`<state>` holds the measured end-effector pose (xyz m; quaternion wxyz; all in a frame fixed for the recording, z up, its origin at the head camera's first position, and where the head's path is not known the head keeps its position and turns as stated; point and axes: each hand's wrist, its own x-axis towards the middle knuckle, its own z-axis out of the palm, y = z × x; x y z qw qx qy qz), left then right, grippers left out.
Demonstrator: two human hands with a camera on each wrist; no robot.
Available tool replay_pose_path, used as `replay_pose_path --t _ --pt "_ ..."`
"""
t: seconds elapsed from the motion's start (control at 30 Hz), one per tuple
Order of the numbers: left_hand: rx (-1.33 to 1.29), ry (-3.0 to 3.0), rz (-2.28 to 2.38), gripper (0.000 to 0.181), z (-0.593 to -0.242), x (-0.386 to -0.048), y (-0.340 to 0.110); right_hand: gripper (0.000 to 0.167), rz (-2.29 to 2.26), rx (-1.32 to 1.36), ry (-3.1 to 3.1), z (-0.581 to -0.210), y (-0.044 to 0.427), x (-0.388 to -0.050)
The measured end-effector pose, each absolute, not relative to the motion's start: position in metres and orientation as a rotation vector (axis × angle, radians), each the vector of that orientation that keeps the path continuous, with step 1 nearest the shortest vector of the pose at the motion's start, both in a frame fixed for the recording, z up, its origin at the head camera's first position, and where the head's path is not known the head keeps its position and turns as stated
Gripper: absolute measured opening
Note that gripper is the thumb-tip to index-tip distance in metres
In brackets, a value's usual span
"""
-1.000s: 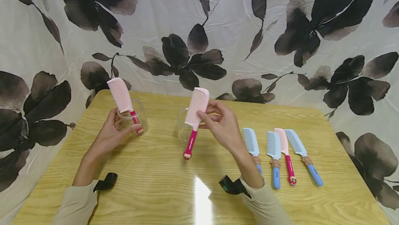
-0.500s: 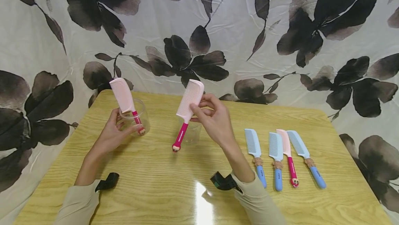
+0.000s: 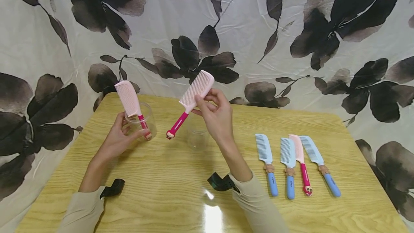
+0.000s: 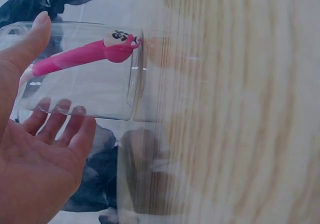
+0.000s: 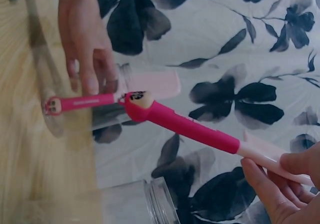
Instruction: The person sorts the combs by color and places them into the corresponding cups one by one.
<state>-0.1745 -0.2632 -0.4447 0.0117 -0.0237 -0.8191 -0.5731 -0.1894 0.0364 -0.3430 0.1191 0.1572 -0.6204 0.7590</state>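
My left hand [image 3: 113, 139] holds a clear jar [image 3: 151, 120] on the table, thumb on one side and fingers on the other. A pink comb [image 3: 129, 98] stands in it, leaning left; its magenta handle [image 4: 75, 57] with a character-head end points down inside. My right hand [image 3: 218, 118] pinches another pink comb [image 3: 197, 91] by its toothed part, in the air. That comb tilts, its handle [image 5: 192, 126] pointing down toward the left jar. Below it stands a second clear jar [image 3: 197, 139], partly hidden by the right hand in the head view.
On the right of the wooden table [image 3: 161, 197] lie several combs: a light blue one [image 3: 266, 164], another blue one [image 3: 288, 168], a pink one [image 3: 302, 164] partly under it, and a blue one [image 3: 320, 164] at far right. A floral cloth [image 3: 252, 46] hangs behind.
My right hand has moved left and up with its comb, from in front of the second jar to above it. The comb has tilted more toward the left jar. My left hand stays in place.
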Motion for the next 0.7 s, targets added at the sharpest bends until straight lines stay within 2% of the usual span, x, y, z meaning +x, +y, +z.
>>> replay_pose_path --t 0.33,0.7 --pt "0.011 -2.590 -1.800 0.100 -0.444 -0.172 -0.265 0.029 2.274 0.432 -1.692 -0.341 0.016 -0.196" --pt "-0.046 -2.565 -1.798 0.096 -0.445 -0.173 -0.262 0.029 2.284 0.428 -1.606 -0.338 -0.008 -0.203"
